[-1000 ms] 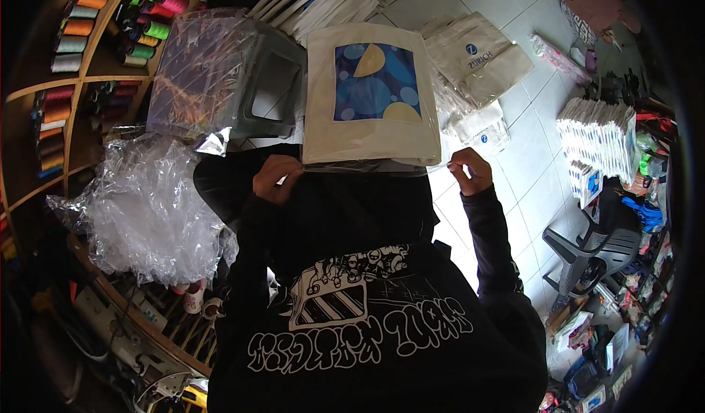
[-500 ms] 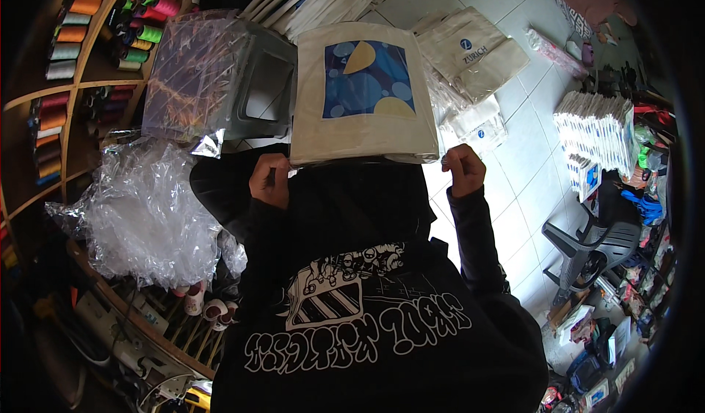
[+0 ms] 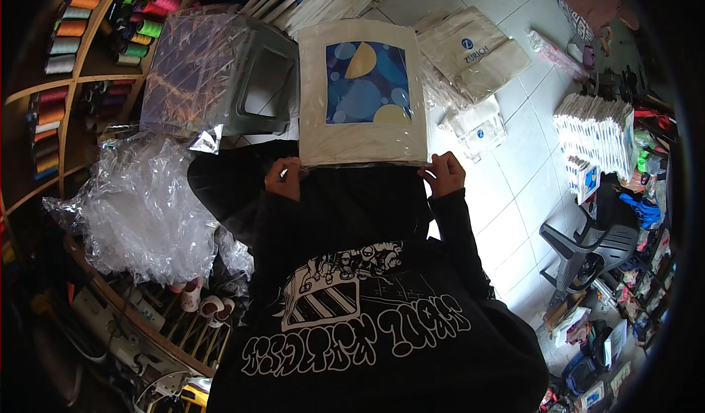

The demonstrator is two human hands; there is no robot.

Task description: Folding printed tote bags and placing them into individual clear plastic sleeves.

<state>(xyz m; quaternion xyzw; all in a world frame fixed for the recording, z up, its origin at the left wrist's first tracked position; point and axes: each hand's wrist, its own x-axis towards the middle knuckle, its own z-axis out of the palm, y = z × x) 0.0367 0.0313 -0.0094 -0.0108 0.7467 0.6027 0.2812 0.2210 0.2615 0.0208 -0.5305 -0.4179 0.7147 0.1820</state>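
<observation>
In front of me lies a cream tote bag (image 3: pixel 362 137) with a printed blue square of circles and pale yellow half-rounds. A shiny clear plastic sleeve (image 3: pixel 364 164) wraps it, its near edge toward my body. My left hand (image 3: pixel 284 178) pinches the near left corner of that sleeve. At the near right corner, the fingertips of my right hand (image 3: pixel 444 176) are pressed together on the sleeve's edge. The bag's underside is hidden.
Crumpled clear plastic bags (image 3: pixel 143 211) heap up at left, below a grey plastic case (image 3: pixel 261 82). Thread spools (image 3: pixel 73 29) fill the shelves. Folded cream bags (image 3: pixel 470 59) lie on the tiles, with a bag stack (image 3: pixel 595 130) and black chair (image 3: pixel 595 244) further right.
Both hands have come inward to the sleeve's near corners; my right hand moved left and closed on its corner. The wrapped bag has shifted slightly right.
</observation>
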